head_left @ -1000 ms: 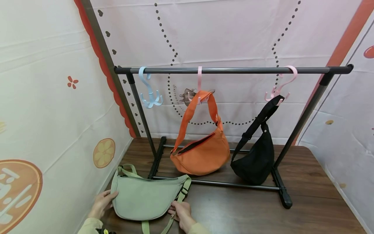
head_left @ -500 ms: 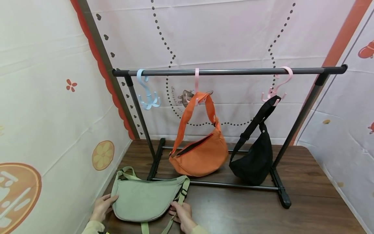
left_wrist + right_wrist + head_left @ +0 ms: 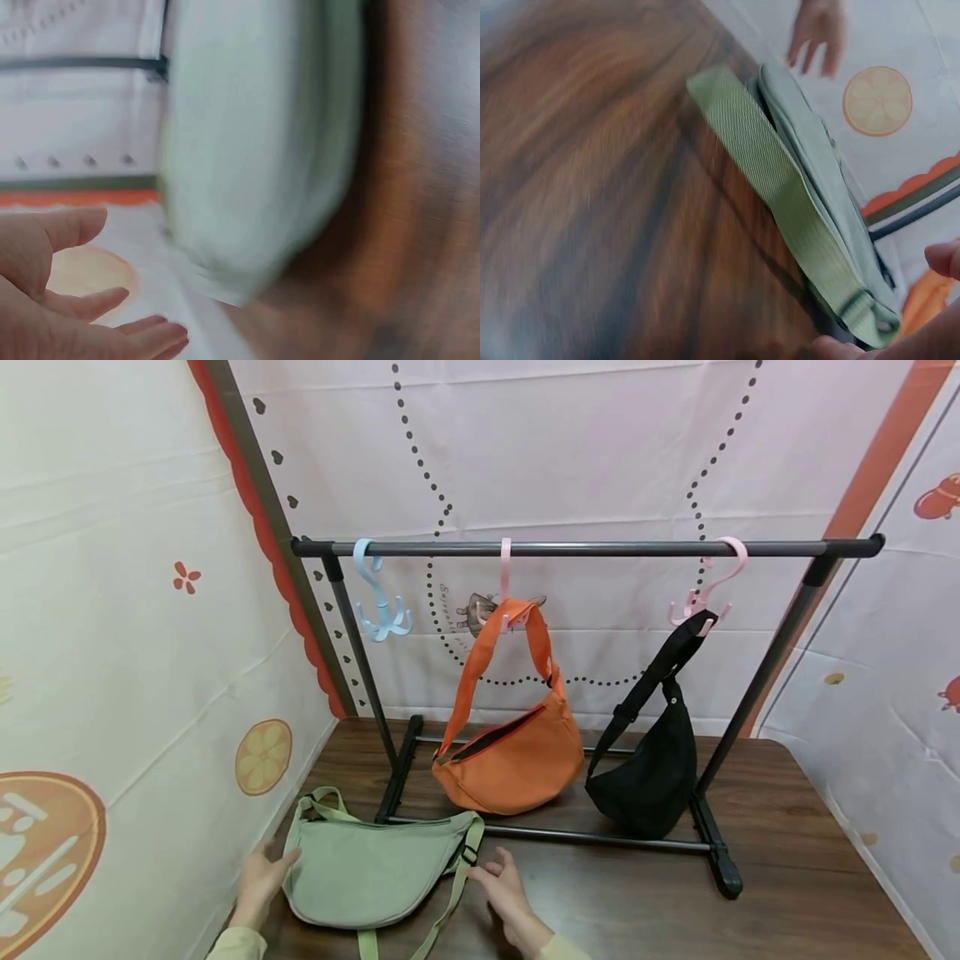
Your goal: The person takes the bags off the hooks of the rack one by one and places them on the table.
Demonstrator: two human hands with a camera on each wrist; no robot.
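A pale green shoulder bag (image 3: 367, 868) lies at the table's front left, its webbing strap (image 3: 450, 902) trailing off the right end toward me. Beside the bag's left end is my left hand (image 3: 261, 881), fingers spread and apart from it in the left wrist view. Just off the right end, my right hand (image 3: 506, 893) has its thumb and fingers parted, near the strap's buckle (image 3: 469, 855). An orange bag (image 3: 517, 756) and a black bag (image 3: 648, 768) hang by their straps from pink hooks (image 3: 505, 572) on the rack.
The black metal rack (image 3: 600, 549) stands on the wooden table (image 3: 600, 910), its foot bar just behind the green bag. A light blue hook (image 3: 382, 602) hangs at the rail's left with nothing on it. Printed cloth walls (image 3: 150, 652) enclose the left, back and right.
Both hands have let go of the green bag. My right hand has moved right, away from its end, and my left hand has loosened from its left edge. The bag has barely moved.
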